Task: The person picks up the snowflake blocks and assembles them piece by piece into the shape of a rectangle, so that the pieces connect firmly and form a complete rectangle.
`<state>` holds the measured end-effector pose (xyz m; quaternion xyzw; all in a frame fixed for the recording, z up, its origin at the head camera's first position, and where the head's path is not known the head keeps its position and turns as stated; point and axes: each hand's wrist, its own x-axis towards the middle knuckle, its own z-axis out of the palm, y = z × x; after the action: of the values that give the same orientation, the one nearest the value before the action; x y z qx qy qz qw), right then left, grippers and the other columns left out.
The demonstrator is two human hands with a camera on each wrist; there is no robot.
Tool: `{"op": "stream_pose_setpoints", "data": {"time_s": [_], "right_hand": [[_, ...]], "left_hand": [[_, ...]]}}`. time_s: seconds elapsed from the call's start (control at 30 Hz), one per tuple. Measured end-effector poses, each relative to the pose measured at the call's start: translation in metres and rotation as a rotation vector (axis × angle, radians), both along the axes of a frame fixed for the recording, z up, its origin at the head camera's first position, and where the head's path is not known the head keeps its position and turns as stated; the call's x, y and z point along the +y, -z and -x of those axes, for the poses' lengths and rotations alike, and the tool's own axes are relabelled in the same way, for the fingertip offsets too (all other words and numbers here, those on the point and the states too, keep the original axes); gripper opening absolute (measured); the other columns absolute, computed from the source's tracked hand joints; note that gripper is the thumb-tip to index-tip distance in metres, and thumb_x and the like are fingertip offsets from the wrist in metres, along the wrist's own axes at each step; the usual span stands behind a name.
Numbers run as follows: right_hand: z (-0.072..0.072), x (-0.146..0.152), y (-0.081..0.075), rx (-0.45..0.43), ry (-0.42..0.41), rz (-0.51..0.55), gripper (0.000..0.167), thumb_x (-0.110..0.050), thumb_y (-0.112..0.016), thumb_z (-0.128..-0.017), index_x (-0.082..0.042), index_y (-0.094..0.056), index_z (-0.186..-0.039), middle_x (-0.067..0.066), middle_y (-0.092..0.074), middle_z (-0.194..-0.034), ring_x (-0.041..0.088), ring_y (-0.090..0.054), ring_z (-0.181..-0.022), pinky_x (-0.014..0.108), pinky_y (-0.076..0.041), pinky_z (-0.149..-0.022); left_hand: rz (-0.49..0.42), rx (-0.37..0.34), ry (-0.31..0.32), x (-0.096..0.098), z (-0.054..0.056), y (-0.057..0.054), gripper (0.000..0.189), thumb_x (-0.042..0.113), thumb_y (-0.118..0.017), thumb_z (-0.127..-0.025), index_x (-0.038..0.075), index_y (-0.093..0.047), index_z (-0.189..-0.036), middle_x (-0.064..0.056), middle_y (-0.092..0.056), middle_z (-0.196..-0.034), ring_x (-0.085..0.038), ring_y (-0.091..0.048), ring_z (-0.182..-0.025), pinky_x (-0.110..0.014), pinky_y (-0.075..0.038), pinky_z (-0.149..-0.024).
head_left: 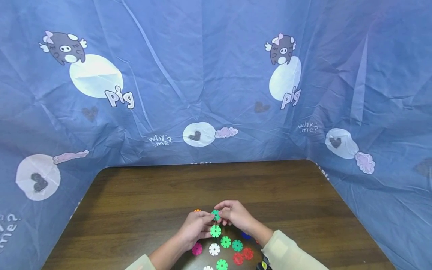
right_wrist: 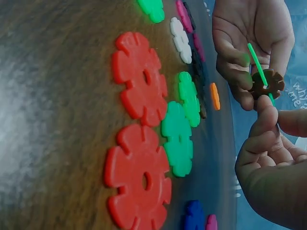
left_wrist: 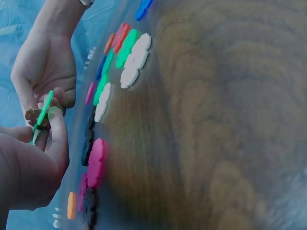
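- Brown disc (right_wrist: pixel 275 81) sits above the desk (head_left: pixel 152 195), between light green disc (head_left: pixel 215 233) and teal disc (head_left: pixel 216 215).
- Left hand (head_left: pixel 195 227): curled fingers seemingly pinch the brown disc; right hand (head_left: pixel 235 217): fingers pinch the teal disc beside it.
- Probably best: line up slots, press squarely.

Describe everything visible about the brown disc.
The brown disc is thin, flat and plastic-looking, with notches cut into its rim. It is held up off the table, between the left hand and the right hand, which partly hide it. A bright green disc, edge-on in the wrist views, meets it at an angle, apparently slotted into it. Exactly which fingertips touch it is unclear.
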<state>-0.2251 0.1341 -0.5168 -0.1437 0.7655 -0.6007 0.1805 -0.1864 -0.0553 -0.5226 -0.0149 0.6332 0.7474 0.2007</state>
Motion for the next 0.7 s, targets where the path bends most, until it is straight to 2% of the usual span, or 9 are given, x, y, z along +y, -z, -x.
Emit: {"op": "stream_pose_setpoints", "data": {"time_s": [0.17,0.33,0.43,0.5,0.7], "right_hand": [[0.0,0.004,-0.003,0.0,-0.012,-0.024,0.03,-0.005,-0.057,-0.096,0.011,-0.061,-0.12,0.007,-0.069,-0.076,0.011,-0.058,-0.06,0.021,-0.043,-0.052],[0.008,0.023,-0.012,0.028,0.0,-0.085,0.026,-0.004,-0.055,-0.097,0.011,-0.062,-0.118,0.009,-0.068,-0.077,0.011,-0.056,-0.06,0.021,-0.042,-0.048],[0.013,0.04,-0.014,0.098,-0.01,-0.194,0.023,-0.002,-0.057,-0.094,0.009,-0.066,-0.112,0.007,-0.067,-0.076,0.013,-0.057,-0.061,0.023,-0.045,-0.049],[0.015,0.051,-0.013,0.169,-0.024,-0.293,0.02,0.001,-0.059,-0.09,0.007,-0.068,-0.107,0.004,-0.065,-0.074,0.012,-0.057,-0.063,0.024,-0.048,-0.054],[0.014,0.073,-0.004,0.361,-0.084,-0.563,0.018,0.004,-0.07,-0.081,-0.004,-0.071,-0.097,-0.004,-0.059,-0.076,0.01,-0.05,-0.068,0.024,-0.043,-0.06]], "left_hand": [[0.029,0.011,-0.009,0.002,-0.002,0.004,0.026,0.015,-0.061,-0.099,-0.008,-0.064,-0.11,-0.011,-0.072,-0.09,-0.012,-0.064,-0.069,-0.025,-0.058,-0.061],[0.041,0.014,-0.032,0.002,-0.004,0.002,0.022,0.013,-0.061,-0.098,-0.007,-0.065,-0.105,-0.015,-0.072,-0.093,-0.014,-0.065,-0.071,-0.028,-0.06,-0.064],[0.038,0.014,-0.042,0.0,-0.003,0.001,0.021,0.012,-0.06,-0.099,-0.007,-0.065,-0.104,-0.018,-0.071,-0.094,-0.014,-0.066,-0.072,-0.03,-0.061,-0.067],[0.034,0.016,-0.047,-0.001,-0.003,0.001,0.02,0.011,-0.06,-0.099,-0.008,-0.065,-0.103,-0.019,-0.071,-0.095,-0.014,-0.066,-0.072,-0.031,-0.061,-0.067],[0.037,0.011,-0.048,-0.003,-0.003,0.002,0.018,0.01,-0.06,-0.098,-0.006,-0.064,-0.102,-0.02,-0.071,-0.096,-0.013,-0.064,-0.069,-0.027,-0.059,-0.062]]}}
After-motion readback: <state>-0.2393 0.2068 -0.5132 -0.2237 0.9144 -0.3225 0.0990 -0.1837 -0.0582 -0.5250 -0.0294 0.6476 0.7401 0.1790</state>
